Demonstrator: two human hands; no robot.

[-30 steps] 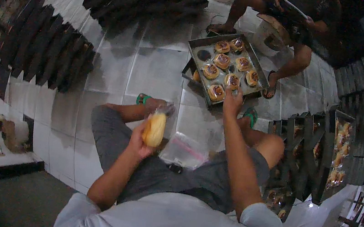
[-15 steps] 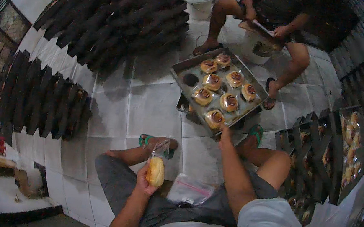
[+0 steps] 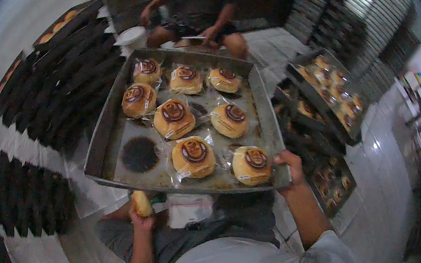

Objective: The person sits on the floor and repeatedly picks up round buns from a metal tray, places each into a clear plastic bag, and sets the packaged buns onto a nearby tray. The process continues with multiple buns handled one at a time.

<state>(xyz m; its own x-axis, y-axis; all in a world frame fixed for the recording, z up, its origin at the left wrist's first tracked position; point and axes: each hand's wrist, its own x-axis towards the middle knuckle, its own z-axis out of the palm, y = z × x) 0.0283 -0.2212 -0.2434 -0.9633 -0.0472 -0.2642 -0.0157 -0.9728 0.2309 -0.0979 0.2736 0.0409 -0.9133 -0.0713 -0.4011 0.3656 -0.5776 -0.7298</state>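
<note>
My right hand (image 3: 291,166) grips the near right corner of a worn metal baking tray (image 3: 181,188), which is raised in front of me. Several round buns (image 3: 194,157) in clear wrappers lie on it, each with a dark brown printed top. A round dark mark (image 3: 141,154) shows on the tray floor at the near left. Below the tray's near edge, my left hand (image 3: 142,221) is closed around a golden bun (image 3: 142,204), partly hidden by the tray. A packet of clear plastic bags (image 3: 189,208) rests on my lap.
Opposite me sits a person (image 3: 197,7), partly behind the tray. A white lidded bucket (image 3: 131,38) stands far left. Dark trays (image 3: 52,79) are stacked along the left, with another stack (image 3: 26,195) nearer. Stacked trays of wrapped buns (image 3: 330,91) stand at right.
The tray has come up off the lower tray and toward me, held by my right hand. My left hand still has the bun. The view has tilted up and turned right.
</note>
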